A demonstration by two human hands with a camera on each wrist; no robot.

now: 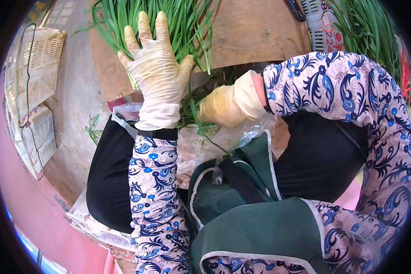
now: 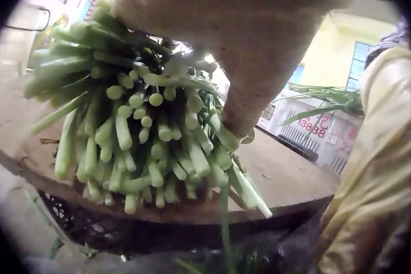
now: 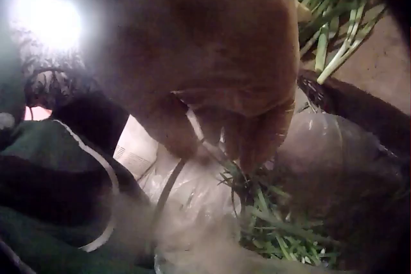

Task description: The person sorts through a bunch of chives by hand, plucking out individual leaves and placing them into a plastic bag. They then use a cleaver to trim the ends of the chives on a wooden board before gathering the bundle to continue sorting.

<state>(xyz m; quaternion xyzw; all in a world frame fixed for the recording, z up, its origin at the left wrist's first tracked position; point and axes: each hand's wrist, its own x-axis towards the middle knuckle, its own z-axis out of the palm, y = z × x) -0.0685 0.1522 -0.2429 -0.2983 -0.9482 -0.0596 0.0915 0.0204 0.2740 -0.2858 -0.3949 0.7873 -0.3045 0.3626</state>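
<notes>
Under my gloved left hand (image 1: 157,73) lies a thick bunch of garlic chives (image 1: 109,20) on the wooden board. Its fingers are spread straight over the leaves. Toward me point the pale cut stalk ends (image 2: 154,132), packed together at the board's edge in the left wrist view. My gloved right hand (image 1: 228,102) is lower, below the board's near edge, fingers curled down around a few loose chive leaves (image 3: 168,184). Beneath it are green trimmings (image 3: 282,235) beside clear plastic sheeting (image 3: 199,203). The glove hides part of what the right fingers hold.
The wooden board (image 1: 255,34) spans the front, with a dark-handled tool (image 1: 295,10) at its far right. Beyond that stands a white crate (image 1: 322,27) beside more chives (image 1: 367,32). White plastic baskets (image 1: 36,77) stand at left. A green apron (image 1: 260,237) covers my lap.
</notes>
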